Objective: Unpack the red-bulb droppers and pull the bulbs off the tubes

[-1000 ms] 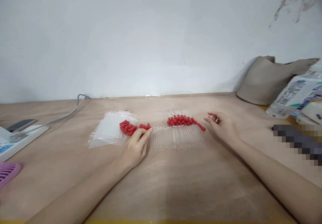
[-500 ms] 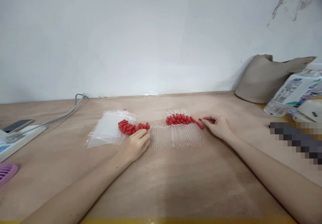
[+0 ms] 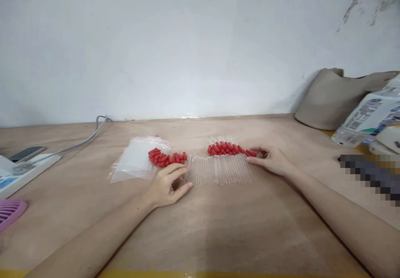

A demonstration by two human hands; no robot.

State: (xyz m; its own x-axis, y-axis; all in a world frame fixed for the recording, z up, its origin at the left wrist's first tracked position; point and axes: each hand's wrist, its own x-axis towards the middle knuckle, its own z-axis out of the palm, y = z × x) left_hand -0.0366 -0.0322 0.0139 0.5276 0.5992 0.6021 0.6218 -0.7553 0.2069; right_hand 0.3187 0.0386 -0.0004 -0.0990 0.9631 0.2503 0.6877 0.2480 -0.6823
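Observation:
On the table lies a row of thin clear tubes [image 3: 218, 169] side by side. Behind it sits a group of red rubber bulbs [image 3: 223, 148], with more slender clear tubes [image 3: 223, 139] sticking out at the back. My left hand [image 3: 168, 184] rests at the left end of the row, thumb and fingers apart, holding nothing. Beside its knuckles is a second pile of red rubber bulbs [image 3: 167, 158], partly over clear zip bags [image 3: 133, 159]. My right hand [image 3: 270, 159] has thumb and forefinger around red bulbs [image 3: 250, 153] at the right end of the group.
At left are a power strip [image 3: 40, 167] with a grey cable [image 3: 78, 144], a phone [image 3: 28, 154] and a purple grille [image 3: 11, 213]. On the right, a grey-beige container [image 3: 325, 101] and a labelled plastic bottle [image 3: 359, 117] stand near the wall [image 3: 187, 53].
My left hand has opened, its thumb moving away from the fingers. My right hand has shifted toward the group, and the bulbs by it now lie close against the others.

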